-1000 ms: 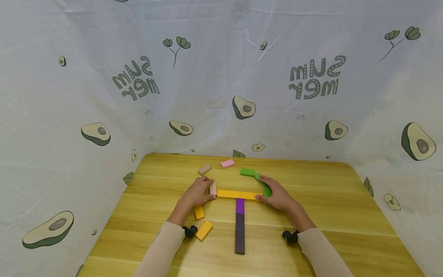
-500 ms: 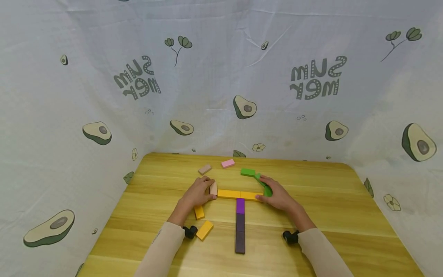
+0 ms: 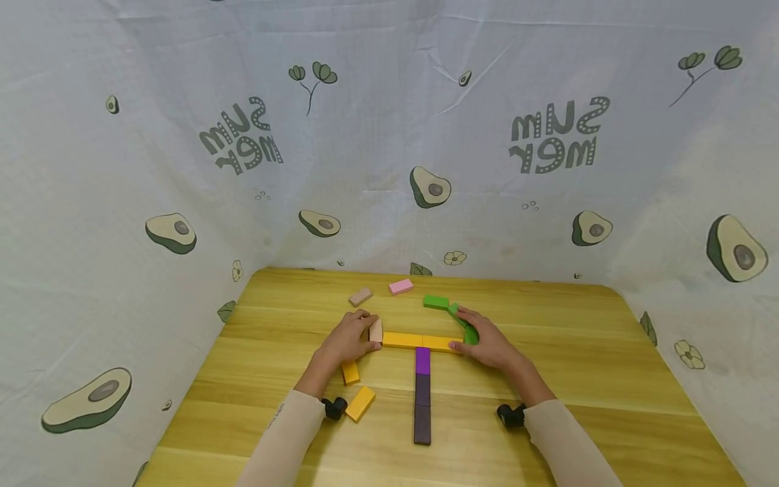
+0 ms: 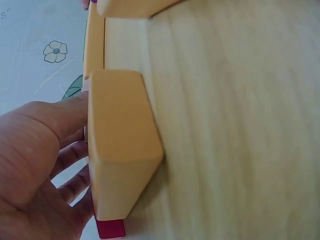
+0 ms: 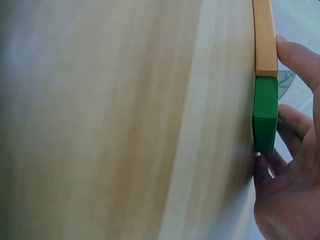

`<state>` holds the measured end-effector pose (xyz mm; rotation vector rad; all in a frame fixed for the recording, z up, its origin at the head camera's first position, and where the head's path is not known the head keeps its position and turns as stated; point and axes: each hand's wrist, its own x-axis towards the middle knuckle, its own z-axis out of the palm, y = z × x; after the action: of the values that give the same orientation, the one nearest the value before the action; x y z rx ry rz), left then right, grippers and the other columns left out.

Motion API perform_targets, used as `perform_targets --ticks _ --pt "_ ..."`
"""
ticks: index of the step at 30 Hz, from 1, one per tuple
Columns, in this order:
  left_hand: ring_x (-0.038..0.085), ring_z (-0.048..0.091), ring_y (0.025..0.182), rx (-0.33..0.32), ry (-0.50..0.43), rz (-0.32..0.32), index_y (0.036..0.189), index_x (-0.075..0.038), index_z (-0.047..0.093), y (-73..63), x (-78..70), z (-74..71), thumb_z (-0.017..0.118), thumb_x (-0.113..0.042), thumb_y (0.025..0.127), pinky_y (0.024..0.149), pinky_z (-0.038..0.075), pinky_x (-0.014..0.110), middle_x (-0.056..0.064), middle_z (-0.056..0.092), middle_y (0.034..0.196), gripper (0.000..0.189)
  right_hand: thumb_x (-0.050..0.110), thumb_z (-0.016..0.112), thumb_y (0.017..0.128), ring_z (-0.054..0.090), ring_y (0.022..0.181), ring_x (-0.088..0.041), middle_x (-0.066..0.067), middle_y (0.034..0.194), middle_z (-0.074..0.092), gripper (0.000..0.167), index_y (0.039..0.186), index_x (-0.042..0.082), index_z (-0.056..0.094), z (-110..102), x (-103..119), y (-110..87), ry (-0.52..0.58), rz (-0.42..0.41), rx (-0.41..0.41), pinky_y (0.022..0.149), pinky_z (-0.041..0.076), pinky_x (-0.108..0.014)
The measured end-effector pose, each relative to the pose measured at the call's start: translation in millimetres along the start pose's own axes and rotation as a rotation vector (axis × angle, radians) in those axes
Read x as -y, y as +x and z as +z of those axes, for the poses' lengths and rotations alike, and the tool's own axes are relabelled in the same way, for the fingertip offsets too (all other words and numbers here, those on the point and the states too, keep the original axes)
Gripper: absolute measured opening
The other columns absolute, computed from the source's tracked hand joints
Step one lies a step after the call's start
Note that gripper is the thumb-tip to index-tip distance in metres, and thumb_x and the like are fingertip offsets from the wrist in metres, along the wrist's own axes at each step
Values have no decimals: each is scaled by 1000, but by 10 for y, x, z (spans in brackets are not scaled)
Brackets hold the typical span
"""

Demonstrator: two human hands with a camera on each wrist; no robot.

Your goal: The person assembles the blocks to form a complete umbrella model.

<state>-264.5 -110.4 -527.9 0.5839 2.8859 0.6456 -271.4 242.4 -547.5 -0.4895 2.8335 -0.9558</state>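
Barely anything had moved since the earlier frame: the left hand (image 3: pixel 349 337) pinched a pale block (image 3: pixel 376 330) between thumb and fingers at the left end of the yellow row (image 3: pixel 402 340), and the right hand (image 3: pixel 489 343), loosely spread, touched the row's right end and the green blocks (image 3: pixel 471 336) on the table (image 3: pixel 566 338)

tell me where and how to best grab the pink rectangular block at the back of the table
Probably pinch the pink rectangular block across its long sides, mid-length, from above: it lies flat, slightly angled, with no block touching it, so both long sides look free.
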Motion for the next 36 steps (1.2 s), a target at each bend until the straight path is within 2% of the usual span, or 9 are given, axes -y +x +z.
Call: perform_targets --ticks 13,19,23,29,36 --pt "35 47 137 -21 -8 13 153 -9 50 -20 9 15 72 -37 97 111 48 49 12 51 150 67 51 73 91 29 150 -50 -17 167 32 86 158 7 41 -7 -5 7 -5 -15 0 119 26 -71" --pt "34 45 139 -12 -21 10 156 -11 46 -39 34 31 73 -44 95 112 47 50 12 48 153 75 50 74 92 30 150 -50 -17 167 32 86 157 6 41 -9 -15 3 -4 -23 0 119 26 -72" --pt "34 42 143 5 -54 6 159 -13 42 -54 70 33 73 -50 93 115 44 52 12 44 157 81 48 74 92 30 150 -51 -17 167 32 85 157 5 40 -10 -16 -2 -3 -28 3 119 26 -72" --pt "38 39 147 16 -154 5 158 -10 42 -60 116 -23 75 -51 91 117 41 57 16 40 161 85 52 73 91 29 151 -50 -17 167 32 87 158 6 40 -10 1 14 -6 -20 -4 119 26 -71" --pt "37 40 149 29 -145 -1 159 -15 41 -67 191 -11 73 -59 90 119 38 56 13 39 163 88 50 73 92 30 150 -50 -18 167 32 86 158 6 41 -5 4 2 -13 -19 -5 119 26 -71"
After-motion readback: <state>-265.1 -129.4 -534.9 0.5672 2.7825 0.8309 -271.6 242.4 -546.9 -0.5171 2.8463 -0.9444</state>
